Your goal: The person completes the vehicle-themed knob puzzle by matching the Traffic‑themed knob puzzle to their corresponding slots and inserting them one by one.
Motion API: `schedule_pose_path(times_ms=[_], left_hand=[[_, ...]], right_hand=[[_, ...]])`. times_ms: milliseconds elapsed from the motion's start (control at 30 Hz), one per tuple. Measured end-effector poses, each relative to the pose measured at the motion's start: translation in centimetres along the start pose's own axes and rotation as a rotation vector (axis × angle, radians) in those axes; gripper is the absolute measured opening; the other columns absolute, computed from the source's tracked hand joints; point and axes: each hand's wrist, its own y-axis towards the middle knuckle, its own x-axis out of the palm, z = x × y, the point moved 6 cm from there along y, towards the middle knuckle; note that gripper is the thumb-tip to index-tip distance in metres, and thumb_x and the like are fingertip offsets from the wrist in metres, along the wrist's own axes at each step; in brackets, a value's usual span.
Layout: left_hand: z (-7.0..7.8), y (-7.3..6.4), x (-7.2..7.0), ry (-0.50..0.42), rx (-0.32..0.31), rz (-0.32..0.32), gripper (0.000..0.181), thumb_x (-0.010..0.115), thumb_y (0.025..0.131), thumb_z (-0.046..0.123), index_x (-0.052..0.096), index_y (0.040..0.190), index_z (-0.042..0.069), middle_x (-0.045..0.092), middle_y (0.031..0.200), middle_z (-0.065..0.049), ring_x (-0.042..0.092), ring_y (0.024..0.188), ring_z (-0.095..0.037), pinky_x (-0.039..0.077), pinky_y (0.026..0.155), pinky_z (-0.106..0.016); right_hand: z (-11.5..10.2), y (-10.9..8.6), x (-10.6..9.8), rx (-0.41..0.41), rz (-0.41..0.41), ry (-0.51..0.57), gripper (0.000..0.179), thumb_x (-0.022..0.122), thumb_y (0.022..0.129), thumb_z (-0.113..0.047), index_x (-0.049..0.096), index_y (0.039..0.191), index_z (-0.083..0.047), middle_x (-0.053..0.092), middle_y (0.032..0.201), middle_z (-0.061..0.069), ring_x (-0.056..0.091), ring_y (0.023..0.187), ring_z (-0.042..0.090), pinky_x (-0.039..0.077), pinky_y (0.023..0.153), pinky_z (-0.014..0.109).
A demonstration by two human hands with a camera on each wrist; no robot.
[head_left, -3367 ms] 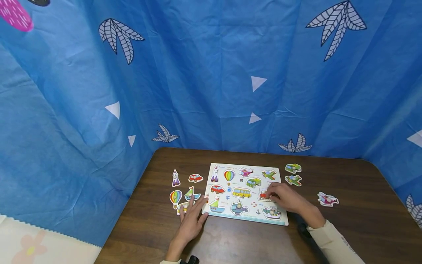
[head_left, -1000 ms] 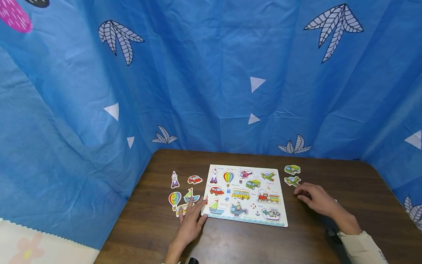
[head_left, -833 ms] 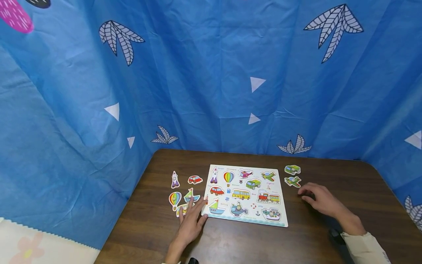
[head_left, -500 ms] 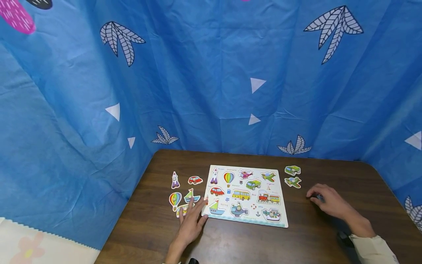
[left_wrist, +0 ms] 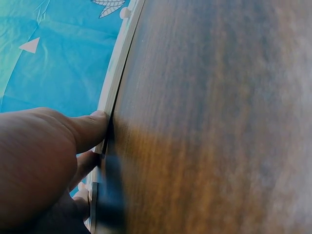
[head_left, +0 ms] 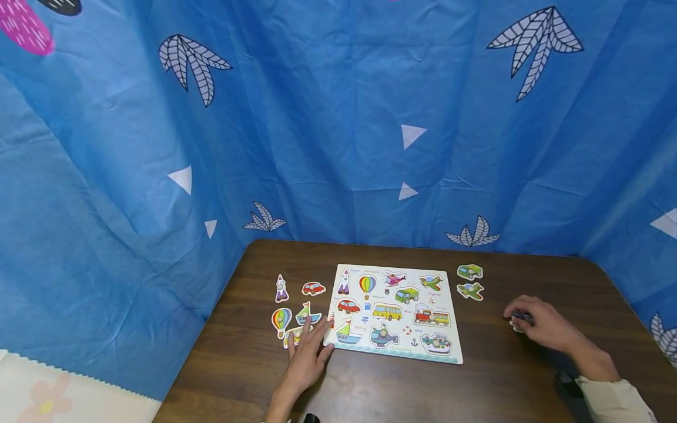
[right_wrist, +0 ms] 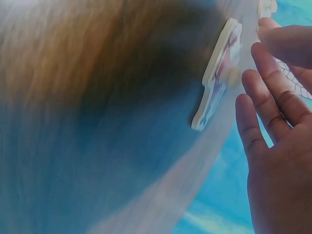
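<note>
My right hand (head_left: 547,326) hovers at the helicopter piece (right_wrist: 222,73), largely hiding it in the head view. In the right wrist view its fingers are loosely extended beside the piece's knob, apart from it. The white puzzle board (head_left: 455,352) lies mid-table, with knobbed train (head_left: 431,317), submarine (head_left: 383,336) and ship (head_left: 436,343) pieces in place. My left hand (head_left: 305,355) rests at the board's lower left corner. Its thumb (left_wrist: 92,129) touches the board's edge, and its other fingers spread over the bus piece (head_left: 292,336) and beside the sailboat piece (head_left: 307,313).
Left of the board lie a rocket piece (head_left: 281,289), a red car piece (head_left: 314,288) and a balloon piece (head_left: 281,320). At its right are a green truck piece (head_left: 469,271) and a plane piece (head_left: 470,291). A blue curtain (head_left: 328,147) hangs behind the brown table (head_left: 571,282).
My right hand has left the train piece, which now sits in the board, and moved rightward past the plane piece to the helicopter piece. My left hand has stayed in place.
</note>
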Motion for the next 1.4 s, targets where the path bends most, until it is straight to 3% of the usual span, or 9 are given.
schedule_pose_path(times_ms=[400,667,1000,1400], left_hand=[[0.1,0.0,-0.1,-0.011,0.000,0.000,0.046,0.064,0.096,0.015,0.057,0.141,0.016,0.048,0.154,-0.011,0.021,0.150,-0.046,0.002,0.107,-0.076],[0.0,0.0,0.0,0.000,0.000,-0.001,0.046,0.064,0.096,0.016,0.056,0.142,0.016,0.048,0.154,-0.010,0.021,0.150,-0.045,0.003,0.108,-0.076],[0.1,0.0,-0.1,-0.004,-0.005,-0.003,0.046,0.064,0.096,0.016,0.056,0.142,0.017,0.047,0.154,-0.010,0.021,0.151,-0.045,0.002,0.108,-0.076],[0.1,0.0,-0.2,-0.002,-0.002,0.001,0.046,0.064,0.096,0.015,0.056,0.141,0.017,0.047,0.154,-0.011,0.021,0.150,-0.046,0.002,0.107,-0.077]], right_hand=[[0.9,-0.8,-0.8,0.066,-0.053,-0.014,0.023,0.073,0.081,0.000,0.068,0.087,-0.022,0.062,0.095,-0.004,0.052,0.080,0.002,0.049,0.068,0.027],[1.0,-0.9,-0.5,0.012,-0.010,-0.010,0.026,0.075,0.077,0.006,0.068,0.084,-0.018,0.061,0.090,-0.006,0.052,0.076,-0.003,0.050,0.065,0.027],[1.7,-1.0,-0.6,0.072,-0.055,-0.005,0.023,0.076,0.077,0.002,0.068,0.087,-0.017,0.059,0.090,-0.006,0.047,0.074,-0.003,0.048,0.064,0.024],[1.3,-0.6,-0.7,0.036,-0.053,-0.027,0.022,0.077,0.075,0.000,0.067,0.082,-0.018,0.060,0.088,-0.008,0.048,0.073,-0.005,0.048,0.062,0.025]])
